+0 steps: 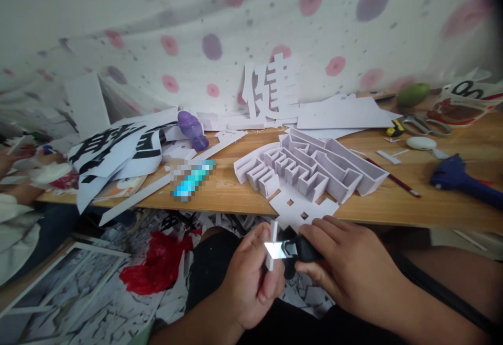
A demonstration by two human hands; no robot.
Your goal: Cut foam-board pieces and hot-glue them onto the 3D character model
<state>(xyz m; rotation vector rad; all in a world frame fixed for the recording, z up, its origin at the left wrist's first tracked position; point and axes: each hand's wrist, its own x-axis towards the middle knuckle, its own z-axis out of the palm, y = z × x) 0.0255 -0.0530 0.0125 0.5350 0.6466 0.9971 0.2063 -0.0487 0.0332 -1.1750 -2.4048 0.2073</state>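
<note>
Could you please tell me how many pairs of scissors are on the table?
1: the scissors lie at the table's far right, by a green ball. Paper may hide others.

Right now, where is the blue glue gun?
In the head view the blue glue gun lies at the far right of the wooden table, right of the white letter frame, just in front of the white oval piece.

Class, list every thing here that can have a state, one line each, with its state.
left hand: closed on the white strip
right hand: closed on the knife
knife: blade out
purple bottle: lying on its side
scissors: lying flat, seemingly shut
glue gun: lying on its side
paper character: standing upright
</note>
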